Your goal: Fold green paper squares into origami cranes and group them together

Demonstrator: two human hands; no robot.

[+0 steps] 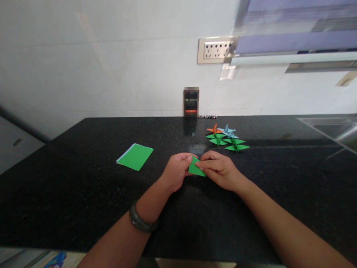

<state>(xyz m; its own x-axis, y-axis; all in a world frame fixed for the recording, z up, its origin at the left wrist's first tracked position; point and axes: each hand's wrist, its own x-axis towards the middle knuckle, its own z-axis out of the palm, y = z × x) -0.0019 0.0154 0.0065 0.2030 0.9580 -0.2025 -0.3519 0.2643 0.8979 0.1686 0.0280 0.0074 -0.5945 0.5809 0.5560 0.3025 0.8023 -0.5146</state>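
Note:
A small folded green paper piece (196, 168) is held just above the black counter (83, 178) between both hands. My left hand (176, 172) pinches its left side, fingers curled closed. My right hand (219, 169) grips its right side, with the index finger laid along the top fold. A dark band sits on my left wrist (142, 220).
A stack of green paper sheets (135, 156) lies to the left. Several finished paper cranes (227, 138), green, orange and blue, sit behind the hands. A small dark box (191, 102) stands against the wall under a socket panel (216, 50). A steel sink (331, 130) is at the right.

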